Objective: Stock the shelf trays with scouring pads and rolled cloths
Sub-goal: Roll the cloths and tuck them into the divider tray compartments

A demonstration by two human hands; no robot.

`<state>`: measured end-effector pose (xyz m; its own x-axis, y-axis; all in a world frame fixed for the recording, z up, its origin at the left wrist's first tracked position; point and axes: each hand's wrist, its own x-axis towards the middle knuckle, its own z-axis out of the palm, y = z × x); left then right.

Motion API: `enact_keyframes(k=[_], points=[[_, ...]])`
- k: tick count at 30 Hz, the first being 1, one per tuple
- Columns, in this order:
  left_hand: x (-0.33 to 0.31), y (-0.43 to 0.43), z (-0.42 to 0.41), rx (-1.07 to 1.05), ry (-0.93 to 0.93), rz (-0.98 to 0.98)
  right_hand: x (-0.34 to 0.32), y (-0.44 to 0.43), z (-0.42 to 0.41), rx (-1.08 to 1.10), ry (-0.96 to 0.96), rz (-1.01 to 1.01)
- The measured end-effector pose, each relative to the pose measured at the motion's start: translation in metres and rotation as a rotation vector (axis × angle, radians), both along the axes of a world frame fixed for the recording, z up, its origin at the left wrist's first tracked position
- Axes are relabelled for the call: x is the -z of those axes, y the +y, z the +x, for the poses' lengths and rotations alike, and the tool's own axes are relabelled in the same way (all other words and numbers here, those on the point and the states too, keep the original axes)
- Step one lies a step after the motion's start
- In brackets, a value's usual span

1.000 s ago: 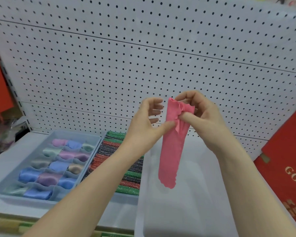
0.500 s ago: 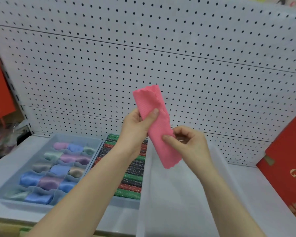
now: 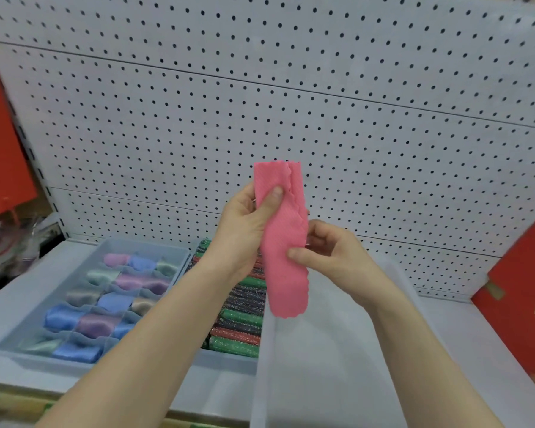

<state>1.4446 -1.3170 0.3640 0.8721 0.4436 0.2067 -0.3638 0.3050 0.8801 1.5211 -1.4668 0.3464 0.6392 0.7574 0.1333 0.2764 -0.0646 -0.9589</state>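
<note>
A pink cloth (image 3: 283, 242), folded into a long strip, is held upright in front of the pegboard. My left hand (image 3: 247, 223) grips its upper part with the thumb pressed on the front. My right hand (image 3: 331, 257) pinches its lower right edge. Below the hands stands an empty translucent white tray (image 3: 331, 381). To its left lies a tray of glittery green, red and dark scouring pads (image 3: 238, 329). Further left a grey divided tray (image 3: 28, 356) holds several rolled pastel cloths (image 3: 112, 304).
A white pegboard wall (image 3: 291, 103) closes the back of the shelf. A red box (image 3: 525, 304) leans at the right edge, and a red panel (image 3: 0, 149) hangs at the far left. The white shelf surface (image 3: 16, 279) lies around the trays.
The cloth hung down from both hands a second ago. It now stands upright in my left hand, and my right hand has dropped to its lower edge. The strip looks straighter than half a second ago.
</note>
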Motion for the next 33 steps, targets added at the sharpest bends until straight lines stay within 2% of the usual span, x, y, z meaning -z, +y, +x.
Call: enact_keyframes(k=[4, 8, 11, 15, 19, 22, 29, 30, 33], points=[[0.001, 0.004, 0.0, -0.066, 0.06, 0.037, 0.0, 0.001, -0.004, 0.074, 0.066, 0.062], [0.024, 0.003, -0.007, 0.194, 0.332, 0.09, 0.005, 0.001, -0.004, 0.216, 0.169, 0.135], [0.037, -0.003, -0.009, 0.27, 0.396, 0.048, 0.009, 0.001, -0.002, 0.259, 0.2, 0.109], [0.037, -0.003, -0.004, 0.149, 0.315, 0.032, 0.009, -0.003, 0.006, 0.249, 0.191, 0.122], [0.026, -0.003, -0.003, 0.07, 0.172, 0.198, 0.005, -0.006, 0.009, 0.156, 0.187, 0.216], [0.022, -0.002, -0.003, 0.016, 0.153, 0.245, 0.004, -0.008, 0.01, 0.163, 0.096, 0.19], [0.023, -0.004, -0.004, 0.048, 0.132, 0.278, 0.001, -0.011, 0.01, 0.163, -0.099, 0.192], [0.022, -0.004, -0.004, 0.036, 0.131, 0.279, -0.001, -0.01, 0.009, 0.152, -0.074, 0.215], [0.018, -0.002, -0.004, -0.014, 0.107, 0.267, -0.003, -0.01, 0.01, 0.09, 0.178, 0.316]])
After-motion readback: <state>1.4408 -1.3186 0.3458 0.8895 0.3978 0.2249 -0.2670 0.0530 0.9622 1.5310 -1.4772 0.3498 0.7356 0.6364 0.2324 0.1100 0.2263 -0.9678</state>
